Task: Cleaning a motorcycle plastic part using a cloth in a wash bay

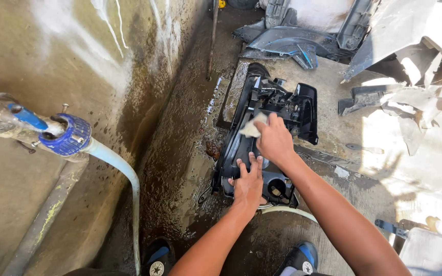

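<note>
feet: Two shoes point(303, 258) stand at the bottom, on wet ground point(180, 168).
hose: A pale hose point(124, 171) hangs from a blue tap point(60, 134) on the left, by the dirty wall point(78, 56). Another bit of pale hose shows just under the black part.
left hand: The left hand point(248, 185) lies flat on the near end of the black part point(269, 138). Its grip is not closed; the fingers are spread and press down, so it seems to hold the part in place.
right hand: The right hand point(274, 142) is a little farther up the part. Its grip is shut around a small pale cloth point(252, 126), and the cloth touches the part.
black part: It is a big black plastic piece with holes and edges. It lies on the wet ground, between the wall and a flat slab point(333, 117). Its far end leans on the slab edge.
step: This looks like the washing and wiping step. The part looks wet and shiny, so I think the wiping is under way.
next move: I think the cloth needs to get into the holes and corners. That calls for small, careful rubs, with the flat hand pressing so the part does not slip.
far things: More dark panels point(282, 43) lie at the top, well apart from the hands. White broken pieces point(415, 61) lie on the right in bright sun.
</note>
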